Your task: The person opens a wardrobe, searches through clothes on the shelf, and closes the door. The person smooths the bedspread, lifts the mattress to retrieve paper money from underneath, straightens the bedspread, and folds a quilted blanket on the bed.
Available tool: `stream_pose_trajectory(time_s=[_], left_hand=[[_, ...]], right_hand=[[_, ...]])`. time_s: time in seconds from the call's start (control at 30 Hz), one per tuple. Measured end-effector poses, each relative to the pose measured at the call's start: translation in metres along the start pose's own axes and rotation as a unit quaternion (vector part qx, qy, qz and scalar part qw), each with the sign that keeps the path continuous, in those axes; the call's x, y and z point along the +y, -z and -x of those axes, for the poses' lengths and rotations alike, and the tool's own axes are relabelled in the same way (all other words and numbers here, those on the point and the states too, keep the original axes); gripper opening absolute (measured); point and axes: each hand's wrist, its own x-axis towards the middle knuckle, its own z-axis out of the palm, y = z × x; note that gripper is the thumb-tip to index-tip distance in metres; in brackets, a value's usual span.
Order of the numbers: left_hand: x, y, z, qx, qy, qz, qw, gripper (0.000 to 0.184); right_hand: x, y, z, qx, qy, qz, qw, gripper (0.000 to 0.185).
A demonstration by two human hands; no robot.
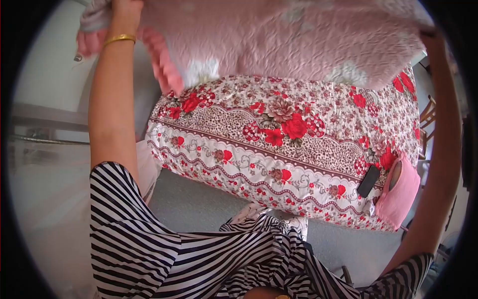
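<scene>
A pink quilted blanket (pixel 279 42) with pale patches is spread in the air between my raised arms. My left hand (pixel 128 7), cut off by the top edge, grips its left side, where a brighter pink underside folds over. At the far right my right hand (pixel 432 40) holds the other side; its fingers are mostly hidden in shadow and cloth. Below the blanket lies a bed with a red and white floral sheet (pixel 294 162). The blanket's lower edge hangs above the sheet and covers the view of the bed's far part.
A black phone (pixel 368 181) lies near the bed's right front corner, beside a pink cloth item (pixel 401 194) with an opening. Sheer pale netting (pixel 55 199) hangs at the left. A wooden chair (pixel 427 119) stands beyond the right side. Grey floor (pixel 191 204) shows before the bed.
</scene>
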Motion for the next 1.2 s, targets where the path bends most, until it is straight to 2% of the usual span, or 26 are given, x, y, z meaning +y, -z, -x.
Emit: stream_pose_trajectory(time_s=[0.1, 0.13, 0.17, 0.2, 0.23, 0.33, 0.37, 0.4, 0.47, 0.5, 0.57, 0.6, 0.63, 0.7, 0.77, 0.83, 0.9, 0.93, 0.97, 1.0, 1.03, 1.07, 1.1, 1.13, 1.17, 1.2], left_hand=[[0.015, -0.021, 0.009, -0.044, -0.056, -0.082, 0.994, 0.017], [0.010, -0.016, 0.017, -0.076, -0.058, -0.095, 0.991, 0.011], [0.001, -0.009, 0.026, -0.108, -0.060, -0.108, 0.987, 0.023], [-0.018, 0.003, 0.035, -0.017, -0.068, -0.057, 0.996, 0.019], [-0.023, -0.014, 0.097, 0.079, -0.038, -0.116, 0.989, 0.005], [-0.102, 0.058, 0.188, 0.118, 0.073, -0.151, 0.979, 0.050], [-0.138, 0.114, 0.219, 0.117, 0.166, -0.198, 0.959, 0.056], [-0.155, 0.117, 0.268, 0.169, 0.198, -0.261, 0.929, 0.053], [-0.201, 0.175, 0.343, 0.250, 0.361, -0.253, 0.862, 0.046], [-0.220, 0.193, 0.384, 0.271, 0.359, -0.243, 0.860, 0.038], [-0.249, 0.262, 0.455, 0.281, 0.447, -0.321, 0.786, 0.042], [-0.242, 0.274, 0.479, 0.289, 0.479, -0.238, 0.794, 0.042], [-0.236, 0.284, 0.496, 0.298, 0.508, -0.152, 0.794, 0.042], [-0.204, 0.312, 0.499, 0.336, 0.572, -0.313, 0.679, 0.046], [-0.178, 0.328, 0.468, 0.327, 0.563, -0.394, 0.649, 0.059], [-0.170, 0.358, 0.435, 0.301, 0.459, -0.491, 0.677, 0.070], [-0.178, 0.299, 0.378, 0.263, 0.417, -0.541, 0.681, 0.080], [-0.189, 0.309, 0.358, 0.185, 0.431, -0.538, 0.700, 0.081], [-0.198, 0.324, 0.342, 0.112, 0.441, -0.533, 0.713, 0.082], [-0.211, 0.330, 0.336, 0.078, 0.446, -0.524, 0.721, 0.080], [-0.222, 0.339, 0.334, 0.039, 0.449, -0.514, 0.730, 0.078], [-0.230, 0.353, 0.334, 0.038, 0.450, -0.515, 0.729, 0.078], [-0.242, 0.367, 0.335, 0.002, 0.431, -0.608, 0.666, 0.073], [-0.256, 0.373, 0.337, -0.040, 0.405, -0.691, 0.597, 0.068], [-0.262, 0.367, 0.336, -0.055, 0.409, -0.687, 0.598, 0.068], [-0.259, 0.354, 0.332, -0.037, 0.378, -0.706, 0.597, 0.066]], right_hand=[[-0.059, -0.002, 0.041, -0.100, 0.072, -0.013, 0.992, 0.048], [-0.060, 0.043, 0.023, -0.103, 0.076, -0.016, 0.992, 0.048], [-0.054, 0.101, 0.001, -0.131, 0.089, 0.070, 0.985, 0.048], [-0.049, 0.130, 0.015, -0.090, 0.061, 0.066, 0.992, 0.048], [-0.031, 0.158, 0.048, -0.044, 0.024, 0.058, 0.997, 0.048], [0.036, 0.210, 0.188, 0.088, -0.099, 0.044, 0.990, 0.051], [0.056, 0.230, 0.234, 0.130, -0.200, 0.028, 0.971, 0.047], [0.077, 0.249, 0.280, 0.176, -0.296, 0.004, 0.939, 0.044], [0.124, 0.326, 0.370, 0.305, -0.447, 0.046, 0.840, 0.011], [0.136, 0.324, 0.402, 0.421, -0.442, 0.068, 0.789, 0.011], [0.164, 0.422, 0.490, 0.400, -0.563, 0.068, 0.720, 0.033], [0.164, 0.432, 0.522, 0.436, -0.572, 0.085, 0.690, 0.034], [0.144, 0.418, 0.530, 0.373, -0.594, 0.025, 0.712, 0.039], [0.109, 0.407, 0.510, 0.215, -0.751, 0.214, 0.587, 0.040], [0.089, 0.399, 0.482, 0.014, -0.791, 0.334, 0.512, 0.043], [0.088, 0.399, 0.456, -0.019, -0.744, 0.418, 0.521, 0.029], [0.112, 0.439, 0.430, -0.133, -0.606, 0.485, 0.616, 0.019], [0.121, 0.414, 0.401, 0.005, -0.551, 0.530, 0.644, 0.018], [0.141, 0.426, 0.380, -0.038, -0.474, 0.601, 0.642, 0.018], [0.164, 0.437, 0.362, -0.038, -0.419, 0.603, 0.678, 0.022], [0.183, 0.443, 0.341, -0.082, -0.310, 0.672, 0.668, 0.028], [0.194, 0.425, 0.310, -0.092, -0.299, 0.709, 0.632, 0.037], [0.208, 0.426, 0.292, -0.090, -0.231, 0.765, 0.595, 0.043], [0.221, 0.435, 0.276, -0.051, -0.188, 0.775, 0.601, 0.050], [0.229, 0.422, 0.253, 0.018, -0.251, 0.802, 0.542, 0.059], [0.236, 0.412, 0.236, 0.057, -0.287, 0.788, 0.542, 0.063]])
